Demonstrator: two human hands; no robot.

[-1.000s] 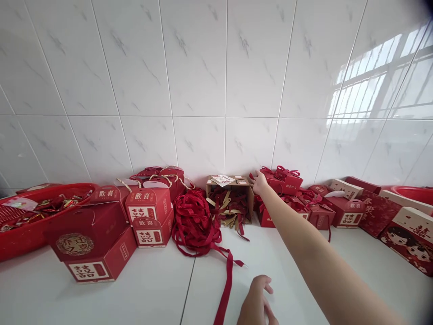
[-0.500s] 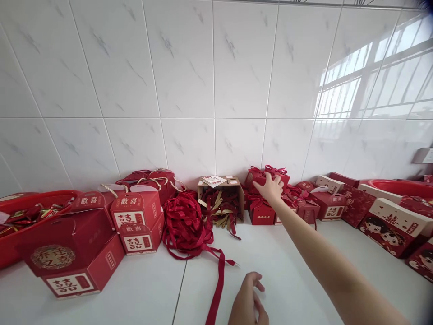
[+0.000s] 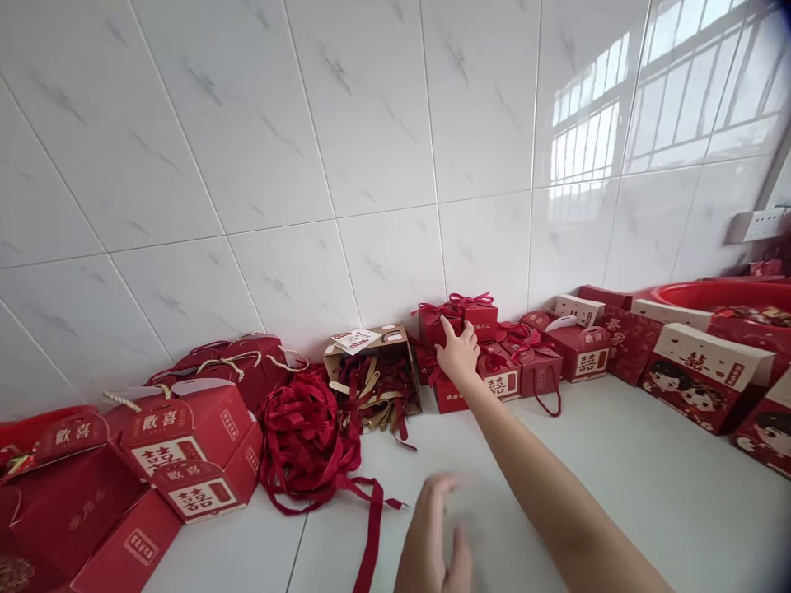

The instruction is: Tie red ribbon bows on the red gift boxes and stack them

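My right hand (image 3: 458, 354) reaches out over a stack of small red gift boxes tied with ribbon bows. Its spread fingers lie against the front of the stack, beside an upper red gift box (image 3: 480, 321); whether they press on a box I cannot tell. Below the hand stands another red gift box (image 3: 451, 397), partly covered by the wrist. My left hand (image 3: 432, 535) hovers near the front of the white table (image 3: 531, 511), blurred, with curved fingers apart and nothing between them. Left of it, a red ribbon (image 3: 369, 535) trails from a large heap of red ribbon (image 3: 302, 436).
An open cardboard box (image 3: 395, 338) holds ribbons and gold-coloured strips. Larger red boxes with rope handles (image 3: 185, 428) crowd the left. To the right stand printed boxes (image 3: 698, 379) and a red basin (image 3: 673, 295). A tiled wall (image 3: 383, 148) runs behind everything.
The view has turned and tilted, shifting the boxes on the table. My right hand has come down from the top of the stack to its front. My left hand stays low, now blurred.
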